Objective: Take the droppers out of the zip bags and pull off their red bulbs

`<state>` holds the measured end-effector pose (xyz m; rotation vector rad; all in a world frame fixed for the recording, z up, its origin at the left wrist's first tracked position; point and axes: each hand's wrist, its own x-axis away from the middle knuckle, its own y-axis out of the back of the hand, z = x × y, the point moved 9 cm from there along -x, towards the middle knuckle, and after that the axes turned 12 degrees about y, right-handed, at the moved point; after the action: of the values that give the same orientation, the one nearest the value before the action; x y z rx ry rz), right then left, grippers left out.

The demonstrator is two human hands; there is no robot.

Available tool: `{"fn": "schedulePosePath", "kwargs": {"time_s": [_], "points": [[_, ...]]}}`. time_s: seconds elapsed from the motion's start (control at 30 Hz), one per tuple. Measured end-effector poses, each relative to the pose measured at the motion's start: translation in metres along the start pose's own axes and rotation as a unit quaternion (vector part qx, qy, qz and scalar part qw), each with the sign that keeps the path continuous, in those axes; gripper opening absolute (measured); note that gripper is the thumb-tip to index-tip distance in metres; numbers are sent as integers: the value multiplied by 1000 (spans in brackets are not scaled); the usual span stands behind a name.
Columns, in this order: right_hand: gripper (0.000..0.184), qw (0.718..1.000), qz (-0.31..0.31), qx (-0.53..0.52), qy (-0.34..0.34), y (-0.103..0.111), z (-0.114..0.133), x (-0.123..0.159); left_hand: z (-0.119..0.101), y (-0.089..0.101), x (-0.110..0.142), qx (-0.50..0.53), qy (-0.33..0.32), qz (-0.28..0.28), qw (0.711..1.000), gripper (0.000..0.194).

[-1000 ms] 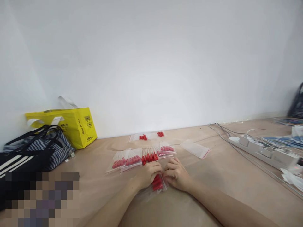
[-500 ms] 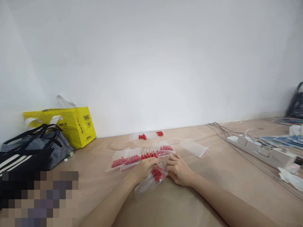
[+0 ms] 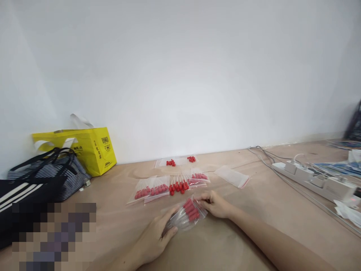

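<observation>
A clear zip bag (image 3: 182, 222) with several red-ended, pale thin sticks inside lies between my hands, low over the table. My left hand (image 3: 155, 237) grips its lower left end, thumb in front and fingers behind. At the upper right edge, near the opening with its red line, my right hand (image 3: 216, 205) pinches the plastic between thumb and fingers. Just beyond them lies a loose bunch of red-ended sticks (image 3: 178, 186). Filled bags flank it: two on the left, the nearer one (image 3: 158, 190) overlapping its neighbour, and one bag (image 3: 199, 177) on the right.
An unfilled zip bag (image 3: 232, 177) lies at right. By the wall, red pieces (image 3: 170, 163) rest on more bags. A power strip (image 3: 316, 184) with plugs and cables (image 3: 284, 180) runs along the right. A yellow bag (image 3: 98, 150) and a striped bag (image 3: 72, 178) stand left.
My left hand has moved down and left, from the bag's top to its lower end. The bag has turned flatter, so its red ends show plainly. My right hand still pinches its edge.
</observation>
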<state>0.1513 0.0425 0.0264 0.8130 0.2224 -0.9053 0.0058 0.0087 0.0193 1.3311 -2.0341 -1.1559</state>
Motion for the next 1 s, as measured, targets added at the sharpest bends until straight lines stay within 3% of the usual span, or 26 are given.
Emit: {"fn": "schedulePosePath", "kwargs": {"time_s": [0.1, 0.27, 0.47, 0.67, 0.83, 1.0], "points": [[22, 992, 11, -108, -66, -8, -12, 1, 1, 4, -5, 13, 16, -11, 1000, 49], [28, 978, -39, -142, -150, -2, -36, 10, 2, 7, -8, 21, 36, -32, 999, 42], [26, 983, -9, -123, -134, -9, -28, 10, 7, 8, -10, 4, 46, -54, 997, 37], [27, 988, -80, -17, -132, -3, -24, 8, 6, 8, -13, -4, 40, -40, 998, 37], [29, 985, -78, -36, -147, -7, -23, 9, 4, 11, -13, -3, 43, -41, 998, 36], [31, 980, -86, -119, -137, -12, -21, 5, 4, 10, -13, -14, 56, -29, 998, 37]]}}
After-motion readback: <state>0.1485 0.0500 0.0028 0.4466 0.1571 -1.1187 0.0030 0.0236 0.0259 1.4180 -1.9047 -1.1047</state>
